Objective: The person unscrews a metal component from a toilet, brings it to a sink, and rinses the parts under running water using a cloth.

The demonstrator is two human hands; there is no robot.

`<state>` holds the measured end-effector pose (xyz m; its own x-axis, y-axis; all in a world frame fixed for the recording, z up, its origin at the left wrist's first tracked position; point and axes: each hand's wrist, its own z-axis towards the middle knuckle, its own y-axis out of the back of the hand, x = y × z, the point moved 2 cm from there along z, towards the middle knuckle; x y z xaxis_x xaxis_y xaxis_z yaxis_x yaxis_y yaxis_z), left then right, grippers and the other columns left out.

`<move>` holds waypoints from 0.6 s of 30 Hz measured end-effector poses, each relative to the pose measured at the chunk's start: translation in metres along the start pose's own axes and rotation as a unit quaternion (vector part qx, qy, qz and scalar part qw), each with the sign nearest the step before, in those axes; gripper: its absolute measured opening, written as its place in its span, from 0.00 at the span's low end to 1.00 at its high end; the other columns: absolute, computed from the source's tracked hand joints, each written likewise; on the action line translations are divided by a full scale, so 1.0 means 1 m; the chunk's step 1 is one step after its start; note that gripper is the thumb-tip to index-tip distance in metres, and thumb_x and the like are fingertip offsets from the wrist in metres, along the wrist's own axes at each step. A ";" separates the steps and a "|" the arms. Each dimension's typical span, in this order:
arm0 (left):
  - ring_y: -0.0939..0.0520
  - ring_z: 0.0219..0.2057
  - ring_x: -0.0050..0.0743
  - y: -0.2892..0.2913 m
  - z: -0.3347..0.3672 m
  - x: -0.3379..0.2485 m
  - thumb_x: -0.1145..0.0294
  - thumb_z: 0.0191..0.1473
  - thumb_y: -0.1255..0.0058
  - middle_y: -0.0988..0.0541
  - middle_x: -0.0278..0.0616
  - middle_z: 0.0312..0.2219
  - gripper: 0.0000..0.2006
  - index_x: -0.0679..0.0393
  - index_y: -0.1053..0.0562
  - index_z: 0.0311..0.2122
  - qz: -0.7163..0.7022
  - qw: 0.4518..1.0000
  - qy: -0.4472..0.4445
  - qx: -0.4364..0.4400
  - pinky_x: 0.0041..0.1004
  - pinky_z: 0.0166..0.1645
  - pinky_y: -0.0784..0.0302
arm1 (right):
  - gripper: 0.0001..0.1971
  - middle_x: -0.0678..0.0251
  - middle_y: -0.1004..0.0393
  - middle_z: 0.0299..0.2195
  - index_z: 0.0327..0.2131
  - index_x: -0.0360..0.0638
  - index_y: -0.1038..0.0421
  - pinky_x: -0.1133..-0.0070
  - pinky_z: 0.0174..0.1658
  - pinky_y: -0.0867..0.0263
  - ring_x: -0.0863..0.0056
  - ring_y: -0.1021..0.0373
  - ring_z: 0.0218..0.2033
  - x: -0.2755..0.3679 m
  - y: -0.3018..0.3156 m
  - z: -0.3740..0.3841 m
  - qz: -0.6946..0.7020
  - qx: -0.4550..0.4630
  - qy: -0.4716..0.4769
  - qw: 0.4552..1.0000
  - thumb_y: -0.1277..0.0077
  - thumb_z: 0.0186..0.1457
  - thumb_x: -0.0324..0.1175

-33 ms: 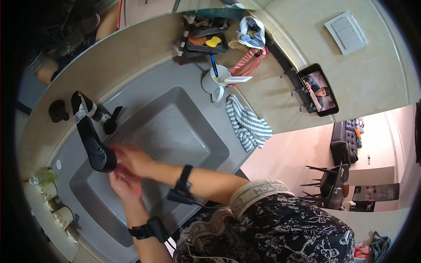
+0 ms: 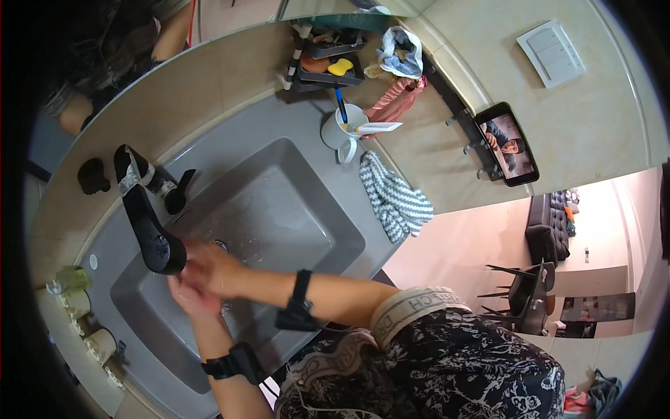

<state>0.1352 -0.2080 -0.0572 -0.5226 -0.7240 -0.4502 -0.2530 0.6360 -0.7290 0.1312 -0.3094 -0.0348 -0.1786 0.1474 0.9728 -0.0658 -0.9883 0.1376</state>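
Note:
Both my hands are together under the spout of a black faucet (image 2: 155, 241), over a grey rectangular sink (image 2: 279, 188). My right hand (image 2: 215, 269) lies across my left hand (image 2: 195, 297), palms close against each other. Motion smears the fingers, and they partly hide one another. Whether anything small sits between the palms cannot be made out. Water drops and wet streaks dot the basin, and part of a metal drain (image 2: 221, 245) shows beside my right hand. A black strap with a small device goes round each wrist.
A white mug (image 2: 333, 133) with brushes stands on the sink's far right rim, near a striped cloth (image 2: 394, 195). Behind it is a rack (image 2: 328, 66) with a yellow sponge. A phone (image 2: 507, 144) leans on the wall rail. Bottles (image 2: 73, 281) line the left side.
My hands have slid slightly against each other, the right a little lower. The drain now shows beside them. A pinkish patch seen between the palms earlier is hidden.

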 end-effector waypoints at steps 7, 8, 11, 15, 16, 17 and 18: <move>0.31 0.49 0.50 -0.005 -0.021 0.045 0.51 0.57 0.66 0.30 0.47 0.47 0.23 0.56 0.36 0.50 -0.056 0.993 0.108 0.008 0.49 0.55 0.37 | 0.24 0.59 0.33 0.48 0.52 0.49 0.37 0.70 0.52 0.41 0.61 0.36 0.50 0.002 0.024 0.022 -0.077 0.132 -0.222 0.963 0.53 0.50 0.42; 0.31 0.50 0.49 -0.001 -0.024 0.047 0.52 0.57 0.66 0.30 0.46 0.47 0.23 0.57 0.35 0.50 -0.068 0.991 0.118 0.009 0.49 0.56 0.38 | 0.24 0.60 0.29 0.44 0.50 0.47 0.35 0.72 0.51 0.40 0.66 0.35 0.49 0.000 0.031 0.024 -0.023 0.153 -0.300 0.941 0.51 0.47 0.40; 0.32 0.51 0.48 0.006 -0.012 0.028 0.52 0.58 0.67 0.31 0.44 0.49 0.23 0.56 0.36 0.51 -0.081 0.990 0.096 0.061 0.50 0.57 0.40 | 0.24 0.60 0.30 0.45 0.49 0.50 0.34 0.69 0.49 0.38 0.61 0.34 0.48 -0.051 0.029 0.008 -0.224 0.110 -0.112 0.962 0.51 0.47 0.42; 0.32 0.52 0.47 0.024 -0.013 0.003 0.49 0.58 0.70 0.31 0.46 0.49 0.25 0.57 0.36 0.51 -0.033 0.996 0.022 0.077 0.45 0.56 0.37 | 0.26 0.57 0.35 0.50 0.51 0.55 0.35 0.67 0.51 0.40 0.56 0.39 0.52 -0.009 -0.010 -0.038 -0.257 0.034 0.100 0.961 0.53 0.47 0.48; 0.32 0.52 0.47 0.022 -0.015 0.008 0.49 0.58 0.70 0.31 0.46 0.49 0.25 0.57 0.36 0.51 -0.031 0.996 0.023 0.076 0.45 0.56 0.37 | 0.26 0.57 0.35 0.50 0.51 0.55 0.35 0.67 0.51 0.40 0.56 0.39 0.52 -0.001 -0.014 -0.032 -0.255 0.032 0.098 0.961 0.53 0.47 0.48; 0.31 0.51 0.45 0.021 -0.017 0.017 0.48 0.58 0.68 0.31 0.45 0.49 0.24 0.56 0.36 0.51 -0.016 0.998 0.035 0.051 0.44 0.55 0.35 | 0.26 0.56 0.34 0.49 0.51 0.55 0.35 0.67 0.51 0.40 0.56 0.37 0.50 0.000 -0.019 -0.022 -0.229 0.070 -0.008 0.971 0.52 0.46 0.47; 0.30 0.50 0.43 0.018 -0.019 0.026 0.48 0.58 0.67 0.30 0.43 0.48 0.24 0.55 0.36 0.51 0.000 0.998 0.048 0.026 0.43 0.54 0.34 | 0.27 0.55 0.33 0.48 0.52 0.55 0.35 0.66 0.50 0.40 0.56 0.36 0.49 -0.004 -0.021 -0.014 -0.199 0.106 -0.115 0.967 0.52 0.46 0.47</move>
<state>0.1021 -0.2103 -0.0718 -0.5994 -0.6937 -0.3993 -0.2116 0.6185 -0.7568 0.1195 -0.2885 -0.0442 0.0441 0.5298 0.8469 0.1234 -0.8442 0.5217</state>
